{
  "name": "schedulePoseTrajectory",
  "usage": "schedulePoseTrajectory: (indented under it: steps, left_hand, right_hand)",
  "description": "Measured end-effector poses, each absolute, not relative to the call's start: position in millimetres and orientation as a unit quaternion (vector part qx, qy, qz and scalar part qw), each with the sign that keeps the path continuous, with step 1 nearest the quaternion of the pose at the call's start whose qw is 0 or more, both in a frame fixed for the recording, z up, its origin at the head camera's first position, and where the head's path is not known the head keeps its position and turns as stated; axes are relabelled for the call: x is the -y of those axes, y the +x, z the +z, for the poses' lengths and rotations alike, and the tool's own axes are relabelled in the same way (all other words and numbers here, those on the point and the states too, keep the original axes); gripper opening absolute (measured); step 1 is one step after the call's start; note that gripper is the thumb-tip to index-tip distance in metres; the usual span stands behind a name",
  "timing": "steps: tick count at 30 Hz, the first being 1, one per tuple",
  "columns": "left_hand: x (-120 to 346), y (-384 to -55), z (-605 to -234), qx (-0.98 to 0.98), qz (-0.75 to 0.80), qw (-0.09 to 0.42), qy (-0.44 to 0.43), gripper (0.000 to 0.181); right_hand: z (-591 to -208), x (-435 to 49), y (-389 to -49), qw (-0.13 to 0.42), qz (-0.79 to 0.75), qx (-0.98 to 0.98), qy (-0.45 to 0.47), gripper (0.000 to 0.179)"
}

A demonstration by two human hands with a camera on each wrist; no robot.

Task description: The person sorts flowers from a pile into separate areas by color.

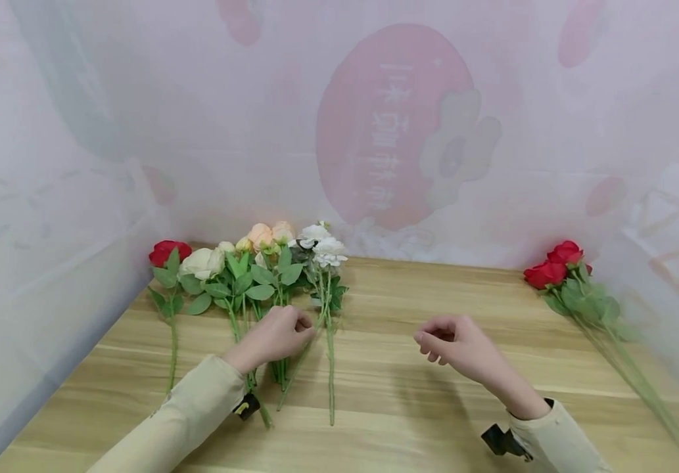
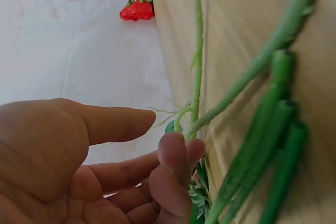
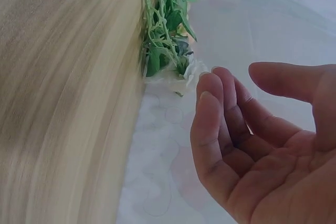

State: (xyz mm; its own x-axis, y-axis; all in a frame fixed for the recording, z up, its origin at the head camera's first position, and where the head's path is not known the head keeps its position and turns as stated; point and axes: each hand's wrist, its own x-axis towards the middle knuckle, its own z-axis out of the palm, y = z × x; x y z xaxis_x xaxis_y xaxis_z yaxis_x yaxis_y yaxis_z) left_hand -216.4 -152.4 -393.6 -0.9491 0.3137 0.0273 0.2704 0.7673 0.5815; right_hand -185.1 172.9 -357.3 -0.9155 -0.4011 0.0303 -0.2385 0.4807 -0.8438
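Note:
My left hand (image 1: 277,336) is over the stems in the left half of the table, beside the white flowers (image 1: 328,251). In the left wrist view its thumb stands apart from the bent fingers (image 2: 176,156), whose tips are at a green stem (image 2: 231,95); whether they touch it I cannot tell. Nothing is pinched between thumb and fingers. To the right, my right hand (image 1: 457,345) hovers above the bare wood, fingers loosely curled and holding nothing. Peach flowers (image 1: 260,236), a cream flower (image 1: 203,263) and a red rose (image 1: 169,253) lie in a row left of the white ones.
Two red roses (image 1: 546,274) with long stems lie at the table's right edge. Pale printed cloth (image 1: 244,131) encloses the wooden table (image 1: 398,295) at the back and both sides. Several cut stem ends (image 2: 286,108) lie close to the left hand.

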Motion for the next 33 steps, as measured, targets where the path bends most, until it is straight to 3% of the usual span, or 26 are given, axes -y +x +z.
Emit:
schedulePoseTrajectory:
  steps: [4, 10, 23, 33]
  left_hand:
    - [150, -225, -391, -0.934, 0.313, 0.065, 0.161, 0.047]
    - [147, -236, -395, -0.937, 0.305, 0.094, 0.143, 0.05]
    - [150, -245, -403, -0.92, 0.347, 0.115, 0.14, 0.038]
    - [133, -233, -386, -0.876, 0.45, 0.096, 0.144, 0.018]
  right_hand:
    - [-356, -173, -185, 0.089, -0.476, -0.855, -0.187, 0.02]
    - [-358, -173, -185, 0.089, -0.478, -0.854, -0.186, 0.021]
    - [-364, -170, -187, 0.084, -0.483, -0.853, -0.18, 0.02]
    - [-363, -164, -187, 0.127, -0.584, -0.794, -0.112, 0.038]
